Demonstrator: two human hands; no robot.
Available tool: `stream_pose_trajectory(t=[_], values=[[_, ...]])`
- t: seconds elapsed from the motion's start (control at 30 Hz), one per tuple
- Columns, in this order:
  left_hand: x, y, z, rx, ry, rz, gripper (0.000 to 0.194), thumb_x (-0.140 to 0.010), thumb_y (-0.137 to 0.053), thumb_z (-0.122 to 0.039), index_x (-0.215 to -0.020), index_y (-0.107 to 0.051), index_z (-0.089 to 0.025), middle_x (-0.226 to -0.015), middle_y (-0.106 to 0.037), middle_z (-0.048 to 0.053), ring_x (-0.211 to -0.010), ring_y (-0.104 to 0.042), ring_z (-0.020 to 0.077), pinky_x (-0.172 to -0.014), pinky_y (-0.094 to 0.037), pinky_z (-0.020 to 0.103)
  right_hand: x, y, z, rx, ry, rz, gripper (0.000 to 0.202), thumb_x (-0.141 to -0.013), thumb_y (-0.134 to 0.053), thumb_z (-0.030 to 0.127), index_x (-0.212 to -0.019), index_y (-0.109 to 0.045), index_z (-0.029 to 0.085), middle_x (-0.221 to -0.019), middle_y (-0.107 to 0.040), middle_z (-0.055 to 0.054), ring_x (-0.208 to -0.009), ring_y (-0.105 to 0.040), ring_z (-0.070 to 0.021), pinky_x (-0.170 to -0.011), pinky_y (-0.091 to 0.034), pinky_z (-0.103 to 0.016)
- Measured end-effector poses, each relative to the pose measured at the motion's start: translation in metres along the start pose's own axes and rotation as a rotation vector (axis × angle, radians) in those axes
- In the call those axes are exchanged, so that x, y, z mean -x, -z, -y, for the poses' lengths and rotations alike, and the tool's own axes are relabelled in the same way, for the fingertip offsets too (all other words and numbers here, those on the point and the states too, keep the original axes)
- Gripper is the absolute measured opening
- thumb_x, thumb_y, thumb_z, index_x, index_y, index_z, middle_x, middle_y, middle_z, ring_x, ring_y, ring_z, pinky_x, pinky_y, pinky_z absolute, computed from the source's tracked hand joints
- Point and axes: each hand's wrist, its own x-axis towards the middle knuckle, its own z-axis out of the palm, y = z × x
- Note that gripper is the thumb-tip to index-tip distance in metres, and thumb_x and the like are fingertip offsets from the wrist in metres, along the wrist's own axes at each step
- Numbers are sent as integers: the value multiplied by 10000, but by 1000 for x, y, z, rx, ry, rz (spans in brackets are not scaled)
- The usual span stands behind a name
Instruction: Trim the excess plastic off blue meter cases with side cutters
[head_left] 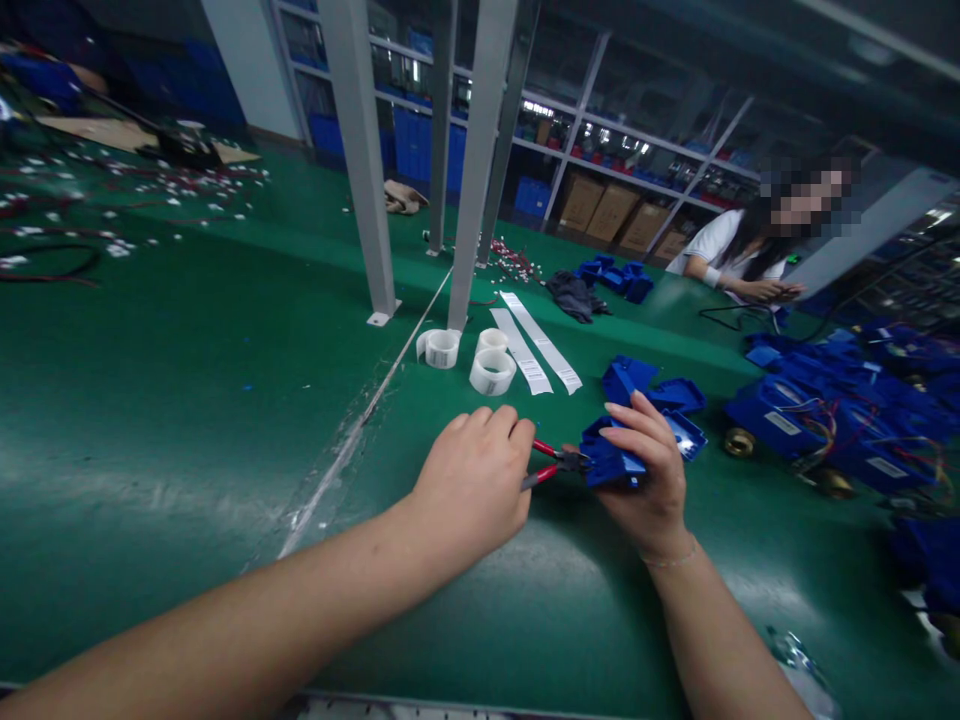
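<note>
My left hand [480, 475] is closed around the handles of red-handled pliers [551, 468], which could be cutters. Their dark jaws meet the left edge of a blue plastic housing [611, 460]. That housing rests in my right hand [649, 470], whose fingers wrap over its far side and whose palm supports it from the right. Both hands are above the green tabletop [300, 350]. Just beyond my right hand lie more blue plastic parts [630, 378]. What the jaws grip or cut is too small to make out.
Rolls of white labels [493, 372] and two label strips [540, 340] lie ahead, near grey metal posts [472, 170]. At right are piled blue housings with wires and brass fittings [780, 415]. A person [742, 255] sits across the table. Small white connectors [172, 185] are scattered far left.
</note>
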Motion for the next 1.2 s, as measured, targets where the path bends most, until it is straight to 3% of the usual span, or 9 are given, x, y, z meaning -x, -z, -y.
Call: stream_pose_trajectory(t=[0.17, 0.7, 0.93, 1.2], values=[[-1, 0, 0, 4, 1, 3, 235, -870, -480, -229, -1054, -611, -162, -1011, -575, 89, -933, -535, 296, -788, -479, 479, 0, 0, 1, 18, 1, -3, 572, -667, -797, 35, -1179, -580, 173, -1227, -632, -121, -1224, -592, -321, -1090, -477, -598], [0, 4, -3, -31, -6, 15, 171, -854, -509, -215, -988, -604, -166, -943, -574, 87, -870, -567, 295, -739, -499, 469, -3, 1, 4, 13, 28, 1, 607, -611, -815, -15, -1154, -586, 131, -1212, -633, -155, -1207, -595, -332, -1077, -481, -572], [0, 7, -5, -73, -11, 45, 169, -825, -527, -169, -969, -615, -161, -943, -582, 101, -893, -569, 313, -752, -498, 482, -1, 2, 5, 58, 61, 49, 526, -718, -815, 82, -1187, -594, 172, -1237, -637, -124, -1247, -576, -299, -1062, -505, -540], [2, 8, -10, -89, 29, 101, 177, -835, -490, -150, -945, -627, -177, -888, -599, 92, -829, -612, 313, -710, -516, 480, 2, 4, 8, 23, 45, 73, 547, -728, -735, -17, -1216, -615, 199, -1285, -624, -86, -1272, -565, -267, -1095, -504, -501]])
